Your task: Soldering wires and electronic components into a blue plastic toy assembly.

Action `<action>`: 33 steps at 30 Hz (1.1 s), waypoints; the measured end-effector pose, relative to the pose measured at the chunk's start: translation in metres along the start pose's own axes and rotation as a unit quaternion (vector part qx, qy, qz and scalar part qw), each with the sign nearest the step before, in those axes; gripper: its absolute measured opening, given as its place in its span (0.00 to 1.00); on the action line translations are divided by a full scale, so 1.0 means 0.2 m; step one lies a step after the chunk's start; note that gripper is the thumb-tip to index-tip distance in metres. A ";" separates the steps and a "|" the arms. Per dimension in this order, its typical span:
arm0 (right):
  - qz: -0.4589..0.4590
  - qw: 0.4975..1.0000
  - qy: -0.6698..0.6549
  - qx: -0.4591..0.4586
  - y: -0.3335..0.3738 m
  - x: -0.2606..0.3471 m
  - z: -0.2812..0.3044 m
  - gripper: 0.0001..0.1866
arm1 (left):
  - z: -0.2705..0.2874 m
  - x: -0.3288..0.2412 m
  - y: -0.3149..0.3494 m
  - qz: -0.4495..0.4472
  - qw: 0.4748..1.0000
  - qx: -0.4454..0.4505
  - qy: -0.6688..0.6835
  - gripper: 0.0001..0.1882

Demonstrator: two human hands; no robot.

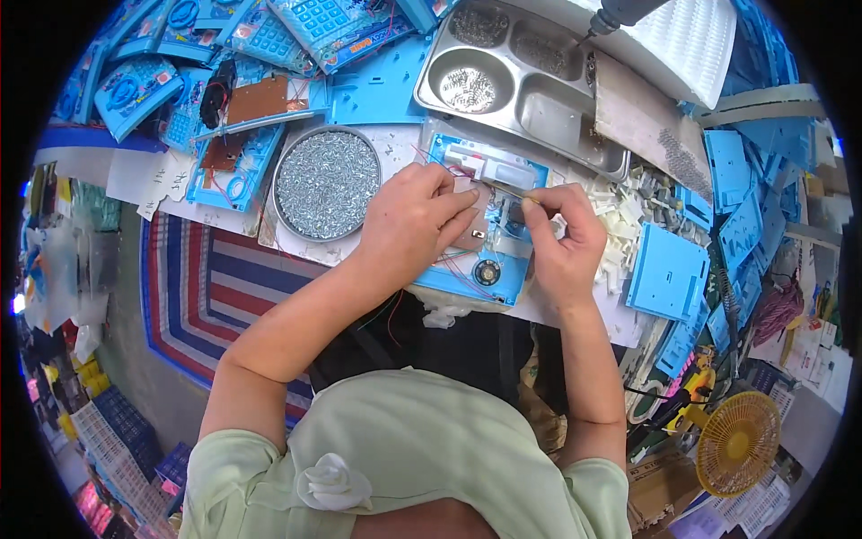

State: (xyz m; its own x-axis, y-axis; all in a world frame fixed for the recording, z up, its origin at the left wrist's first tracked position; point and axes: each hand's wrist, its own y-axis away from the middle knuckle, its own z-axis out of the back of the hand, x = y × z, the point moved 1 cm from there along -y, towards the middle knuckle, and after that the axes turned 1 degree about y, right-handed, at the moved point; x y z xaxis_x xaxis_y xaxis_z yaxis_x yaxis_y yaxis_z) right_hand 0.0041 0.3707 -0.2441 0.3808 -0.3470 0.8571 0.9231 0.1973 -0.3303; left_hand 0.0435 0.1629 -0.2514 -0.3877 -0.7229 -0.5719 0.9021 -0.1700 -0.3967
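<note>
A light blue plastic toy housing (509, 281) lies open in front of me, its inside facing up. In it sit a brown circuit board (473, 235), a small round speaker (487, 271) and thin wires. A grey-white oblong plastic part (503, 171) lies across its far end. My left hand (415, 214) reaches over the left side of the housing, fingers bent and closed at the near edge of that oblong part. At its right end my right hand (567, 235) pinches with thumb and forefinger; what lies between those fingertips is too small to make out.
A round tray of screws (328, 184) stands left. Behind is a metal compartment tray (548, 115) with small parts, under a hanging electric screwdriver (620, 13). Blue housings (337, 31) pile up at far left. White plastic pieces (620, 216) and a blue panel (666, 271) lie right.
</note>
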 end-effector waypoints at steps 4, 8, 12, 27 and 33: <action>0.039 0.998 0.051 0.008 -0.01 0.01 0.04 0.05 | 0.03 -0.02 -0.01 -0.012 1.000 0.024 -0.006 0.11; 0.051 0.998 0.028 0.004 0.01 0.00 0.03 0.05 | 0.08 -0.15 -0.04 0.016 0.990 -0.023 0.141 0.10; 0.046 0.999 -0.005 -0.013 0.02 0.01 0.01 0.06 | 0.00 -0.16 -0.16 -0.016 0.985 -0.029 0.169 0.09; -0.089 0.953 0.094 -0.274 0.63 0.08 0.65 0.05 | -0.05 -0.09 -0.18 -0.048 0.987 0.041 0.151 0.06; -0.239 0.833 -0.180 -0.466 0.92 0.06 0.97 0.32 | -0.07 -0.12 -0.17 -0.123 0.992 0.027 0.002 0.07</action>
State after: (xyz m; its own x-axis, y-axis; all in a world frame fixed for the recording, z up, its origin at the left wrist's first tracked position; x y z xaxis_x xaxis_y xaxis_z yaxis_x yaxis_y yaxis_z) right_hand 0.1679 0.5804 -0.2169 0.0708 0.1494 0.9862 0.6698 -0.7398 0.0640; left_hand 0.0198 0.1945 -0.2344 -0.5973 -0.6526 -0.4661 0.7895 -0.3762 -0.4850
